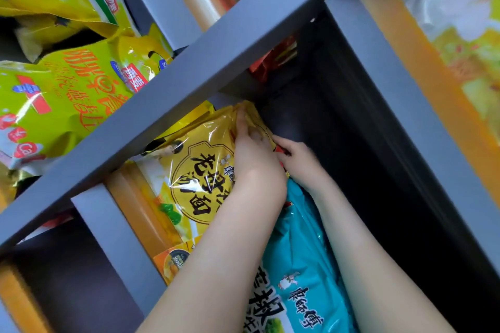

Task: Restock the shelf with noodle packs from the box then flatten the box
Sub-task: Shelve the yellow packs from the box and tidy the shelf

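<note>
Two hands set a yellow pack point(200, 170) of noodles into a shelf point(189, 76) at the centre of the frame.

The left hand point(254, 159) pinches the crinkled film at the pack's top corner, fingers curled. The right hand point(301, 163) curls against the pack's right edge, but whether it truly grasps it cannot be told. The pack looks light, soft and puffy. Its slick film could slip and the noodles inside are likely brittle, so holding both side edges seems safer than squeezing the middle. A teal pack point(295, 251) lies just beside it at lower right, under the right arm, crowding the space. The shelf's grey bar crosses diagonally just above the yellow pack, limiting headroom. Green packs point(67, 94) fill the upper left.
</note>
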Demonstrator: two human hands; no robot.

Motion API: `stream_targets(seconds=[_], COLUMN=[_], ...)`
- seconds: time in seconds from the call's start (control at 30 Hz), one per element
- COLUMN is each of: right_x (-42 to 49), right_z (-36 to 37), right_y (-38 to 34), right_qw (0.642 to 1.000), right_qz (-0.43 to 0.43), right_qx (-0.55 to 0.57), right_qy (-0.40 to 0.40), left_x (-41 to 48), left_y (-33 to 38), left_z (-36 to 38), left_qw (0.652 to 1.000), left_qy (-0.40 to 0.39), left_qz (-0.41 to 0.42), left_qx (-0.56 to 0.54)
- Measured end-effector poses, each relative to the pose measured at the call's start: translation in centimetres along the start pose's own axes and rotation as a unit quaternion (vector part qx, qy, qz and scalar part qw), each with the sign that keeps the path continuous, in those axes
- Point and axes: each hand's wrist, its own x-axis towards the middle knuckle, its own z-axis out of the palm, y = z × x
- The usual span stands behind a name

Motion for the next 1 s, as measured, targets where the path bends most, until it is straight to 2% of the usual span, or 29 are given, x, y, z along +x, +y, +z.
stream_targets(seconds=[0.1,0.2,0.33,0.4,0.57,0.73,0.8,0.87,0.93,1.0], right_x=[-0.2,0.2,1.3,2.0,3.1,1.6,0.8,0.4,-0.1,-2.0], right_z=[0.1,0.2,0.4,0.4,0.4,0.1,0.2,0.1,0.0,-0.4], right_y=[0.8,1.1,1.0,0.8,0.7,1.2,1.5,1.0,0.2,-0.8], right_qw=[1.000,0.997,0.971,0.971,0.979,0.986,0.985,0.983,0.975,0.967], right_qz=[0.020,0.029,0.104,0.126,0.131,0.103,0.107,0.111,0.126,0.148], right_qx=[0.014,0.076,0.204,0.194,0.151,0.131,0.138,0.145,0.182,0.202], right_qy=[0.001,0.001,0.072,0.062,-0.028,-0.016,-0.008,-0.012,0.001,0.043], left_x=[0.2,0.3,0.1,-0.1,-0.1,-0.5,-1.0,-1.8,-3.0,-5.1], left_y=[-0.1,0.0,-0.1,0.0,0.0,-0.3,-0.5,-0.9,-1.4,-1.9], left_z=[0.1,0.1,-0.1,-0.1,-0.2,-0.2,-0.2,-0.7,-1.3,-2.1], left_qw=[1.000,1.000,1.000,1.000,1.000,0.999,0.995,0.972,0.925,0.865], left_qy=[-0.003,-0.002,0.001,0.002,0.013,0.024,0.067,0.143,0.217,0.310], left_qz=[-0.003,0.001,0.009,0.005,0.001,0.001,-0.003,-0.004,-0.008,-0.040], left_qx=[0.005,0.005,0.004,0.006,0.004,-0.026,-0.076,-0.188,-0.312,-0.393])
